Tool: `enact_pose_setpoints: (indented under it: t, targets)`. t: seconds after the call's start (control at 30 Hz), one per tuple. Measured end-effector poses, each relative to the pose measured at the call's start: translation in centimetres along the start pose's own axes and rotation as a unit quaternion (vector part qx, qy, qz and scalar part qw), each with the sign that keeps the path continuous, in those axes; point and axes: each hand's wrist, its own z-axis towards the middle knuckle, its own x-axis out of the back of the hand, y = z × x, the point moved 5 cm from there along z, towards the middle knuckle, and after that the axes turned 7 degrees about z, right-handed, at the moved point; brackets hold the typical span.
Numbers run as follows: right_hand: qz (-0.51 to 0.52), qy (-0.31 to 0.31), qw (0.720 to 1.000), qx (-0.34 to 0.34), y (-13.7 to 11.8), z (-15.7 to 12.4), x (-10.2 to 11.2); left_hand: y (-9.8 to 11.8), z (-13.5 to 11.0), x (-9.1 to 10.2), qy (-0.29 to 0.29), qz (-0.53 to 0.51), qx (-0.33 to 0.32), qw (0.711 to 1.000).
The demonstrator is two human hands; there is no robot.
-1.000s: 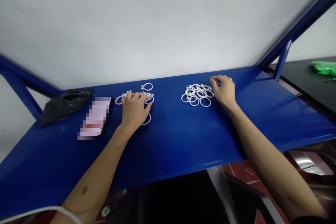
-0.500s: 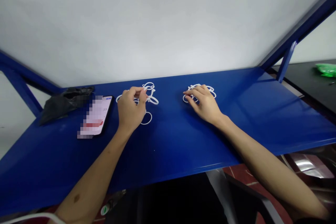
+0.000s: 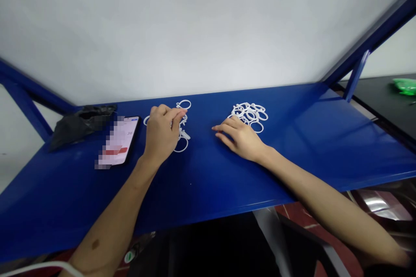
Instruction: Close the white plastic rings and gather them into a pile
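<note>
My left hand (image 3: pixel 163 134) is over a loose group of white plastic rings (image 3: pixel 181 145) with small knobs. Its thumb and forefinger are pinched together; whether a ring is between them I cannot make out. One ring (image 3: pixel 185 104) lies just beyond the fingertips, and the hand covers part of the group. To the right, my right hand (image 3: pixel 238 138) is low over the table with its fingers apart and nothing visible in them. It is at the near left side of a denser pile of similar white rings (image 3: pixel 250 114), hiding the pile's front left edge.
The blue table (image 3: pixel 208 190) runs up to a pale wall (image 3: pixel 208 30). A phone (image 3: pixel 121 140) and a crumpled black plastic bag (image 3: pixel 81 125) lie at the left. Blue frame bars (image 3: pixel 355 75) rise at the sides. A green packet (image 3: pixel 404 86) lies on a dark surface at far right.
My right hand has moved left and slightly nearer me, off the pile, uncovering more rings. My left hand stays over its group, where some rings appear shifted.
</note>
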Motion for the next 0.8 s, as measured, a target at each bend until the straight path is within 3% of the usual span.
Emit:
enact_pose_setpoints:
  t: [0.2, 0.3, 0.37, 0.43, 0.5, 0.6, 0.7, 0.8]
  targets:
    - [0.048, 0.016, 0.999, -0.014, 0.0, 0.1, 0.2, 0.7, -0.2, 1.6, 0.089, -0.041, 0.001, 0.995]
    - [0.186, 0.030, 0.978, -0.090, -0.1, 0.1, -0.1, 3.3, -0.9, 2.7, 0.162, -0.078, -0.091, 0.980]
    - [0.322, 0.036, 0.933, -0.155, -0.2, -0.1, -0.7, 5.3, -1.9, 2.7, 0.176, -0.088, -0.188, 0.962]
    - [0.442, 0.041, 0.873, -0.201, -0.5, -0.1, -1.3, 6.6, -2.8, 2.0, 0.154, -0.087, -0.251, 0.952]
    - [0.515, 0.053, 0.824, -0.230, -0.7, -0.1, -1.7, 7.1, -3.6, 1.3, 0.133, -0.081, -0.285, 0.946]
    - [0.559, 0.091, 0.782, -0.262, -0.3, -0.2, -1.8, 7.0, -4.2, 0.5, 0.114, -0.078, -0.302, 0.943]
    - [0.561, 0.123, 0.771, -0.274, 0.3, -0.4, -1.7, 7.1, -4.4, 0.1, 0.103, -0.096, -0.310, 0.940]
    - [0.517, 0.141, 0.803, -0.262, 0.6, -0.6, -1.4, 6.7, -4.0, 0.0, 0.096, -0.122, -0.227, 0.961]
